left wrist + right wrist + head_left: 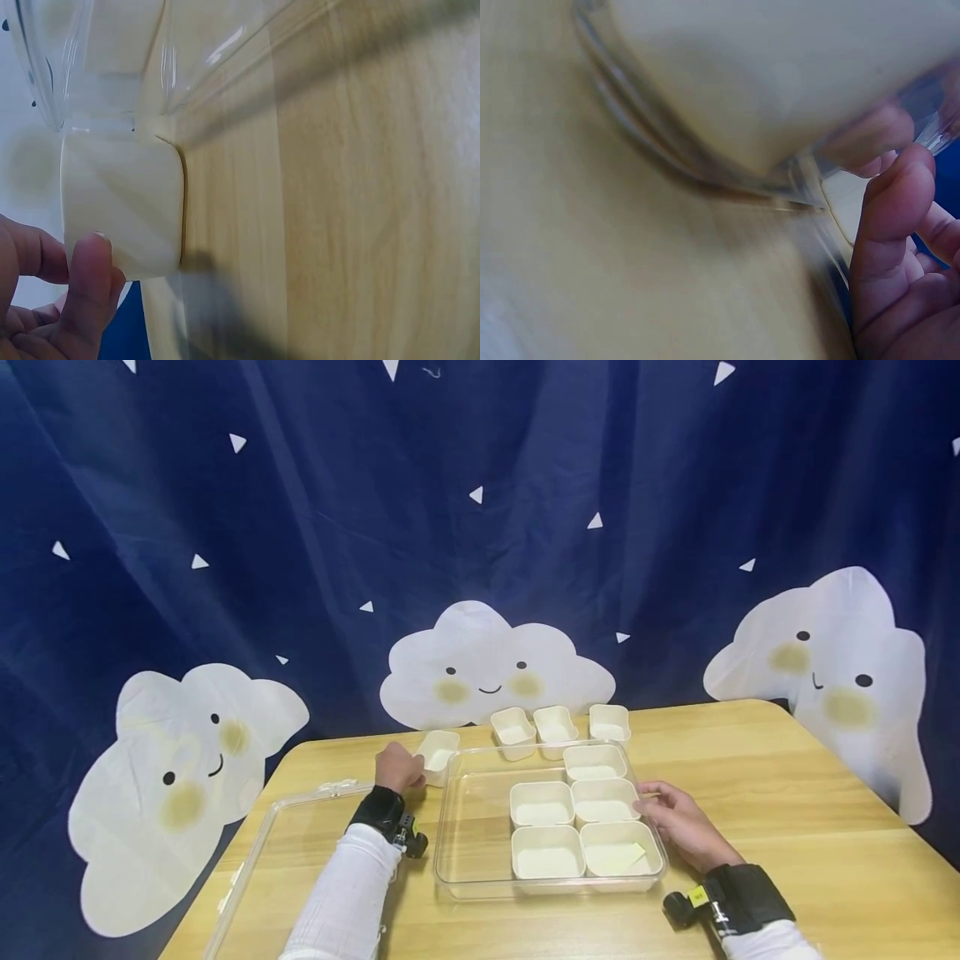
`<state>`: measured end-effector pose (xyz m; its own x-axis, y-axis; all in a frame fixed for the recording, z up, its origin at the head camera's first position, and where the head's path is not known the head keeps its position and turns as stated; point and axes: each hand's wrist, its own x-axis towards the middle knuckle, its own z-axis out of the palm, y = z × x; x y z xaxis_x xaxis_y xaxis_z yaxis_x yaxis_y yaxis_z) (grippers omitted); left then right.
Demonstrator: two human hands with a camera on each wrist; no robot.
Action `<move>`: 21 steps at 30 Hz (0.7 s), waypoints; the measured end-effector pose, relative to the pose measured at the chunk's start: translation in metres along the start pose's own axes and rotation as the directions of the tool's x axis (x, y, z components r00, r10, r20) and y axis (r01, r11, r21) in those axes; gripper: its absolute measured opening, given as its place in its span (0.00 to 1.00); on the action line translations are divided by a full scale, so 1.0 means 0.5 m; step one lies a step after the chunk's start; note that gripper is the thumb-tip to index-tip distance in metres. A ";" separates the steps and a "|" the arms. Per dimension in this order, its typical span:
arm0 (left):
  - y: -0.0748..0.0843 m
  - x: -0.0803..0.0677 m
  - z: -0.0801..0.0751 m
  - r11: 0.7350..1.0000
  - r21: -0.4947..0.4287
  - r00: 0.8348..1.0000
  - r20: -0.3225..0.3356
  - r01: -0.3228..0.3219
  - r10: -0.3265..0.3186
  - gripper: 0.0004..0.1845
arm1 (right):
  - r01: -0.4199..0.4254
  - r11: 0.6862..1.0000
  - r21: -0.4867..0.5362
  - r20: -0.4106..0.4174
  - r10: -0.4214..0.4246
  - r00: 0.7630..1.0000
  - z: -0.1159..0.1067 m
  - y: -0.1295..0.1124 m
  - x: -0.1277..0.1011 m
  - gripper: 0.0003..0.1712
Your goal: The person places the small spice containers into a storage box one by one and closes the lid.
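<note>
My left hand (pixel 400 768) pinches a small cream box (pixel 438 755) at the back left of the table, thumb on its outer wall. In the left wrist view this box (pixel 124 202) stands right beside the clear tray's wall. My right hand (pixel 682 823) is at the right side of the clear tray (pixel 480 890), with its thumb and fingertips at the rim and loosely bent. Several cream boxes stand in the tray's right and middle parts, among them a front right box (pixel 611 860) with a pale yellow slip (pixel 632 857) in it.
Behind the tray stand three more cream boxes, the left one (pixel 513 731), the middle one (pixel 555 727) and the right one (pixel 609 722). A clear lid (pixel 273 814) with clips lies at the left, partly under my left arm. A dark blue curtain (pixel 547 568) hangs behind the table.
</note>
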<state>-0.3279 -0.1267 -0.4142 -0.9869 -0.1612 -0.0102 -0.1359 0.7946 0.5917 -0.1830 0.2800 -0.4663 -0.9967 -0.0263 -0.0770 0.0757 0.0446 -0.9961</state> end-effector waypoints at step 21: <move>-0.009 0.000 -0.022 0.992 -0.121 0.998 -0.025 0.046 -0.049 0.15 | 0.009 1.000 0.005 -0.001 -0.009 1.000 0.003 -0.003 -0.006 0.28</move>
<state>-0.3261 -0.1366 -0.4082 -0.9765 -0.2147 -0.0187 -0.1692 0.7098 0.6838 -0.1800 0.2785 -0.4645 -0.9974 -0.0255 -0.0677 0.0667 0.0390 -0.9970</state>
